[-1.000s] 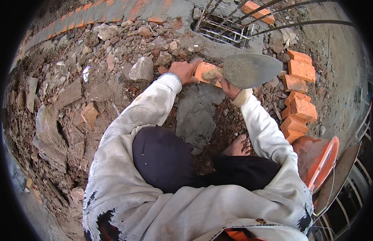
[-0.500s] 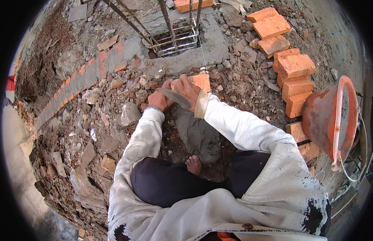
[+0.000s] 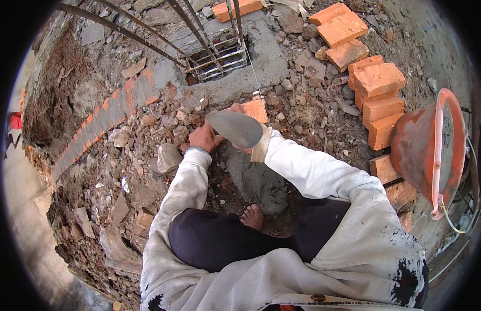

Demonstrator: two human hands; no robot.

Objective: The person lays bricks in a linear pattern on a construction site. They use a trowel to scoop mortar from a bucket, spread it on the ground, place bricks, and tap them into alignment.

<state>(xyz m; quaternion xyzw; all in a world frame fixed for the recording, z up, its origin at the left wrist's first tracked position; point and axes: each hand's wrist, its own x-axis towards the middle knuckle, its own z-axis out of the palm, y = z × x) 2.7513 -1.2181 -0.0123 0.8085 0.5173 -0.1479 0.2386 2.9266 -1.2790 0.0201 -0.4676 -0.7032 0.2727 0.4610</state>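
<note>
My right hand (image 3: 244,151) is closed round the handle of a trowel. Its grey, rounded blade (image 3: 238,129) faces up and hides most of that hand. Just beyond it lies an orange brick (image 3: 255,110), its left part covered by the hand and blade. My left hand (image 3: 202,138) is beside the blade's left end, fingers curled; what they hold, if anything, is hidden. A patch of wet grey mortar (image 3: 258,179) spreads on the ground between my hands and my bare foot (image 3: 252,216). A thin string (image 3: 255,75) runs down to the brick.
Steel bars (image 3: 194,26) rise from a mortared pit ahead. Stacked orange bricks (image 3: 380,80) stand at the right, by a tilted orange bucket (image 3: 419,150) with grey mortar in it. Rubble and a stone (image 3: 169,158) lie at the left, near a low mortared brick course (image 3: 103,115).
The trowel blade has turned from nearly edge-on to broad face up, now covering most of my right hand. My left hand has shifted slightly toward me. The view has tilted a little.
</note>
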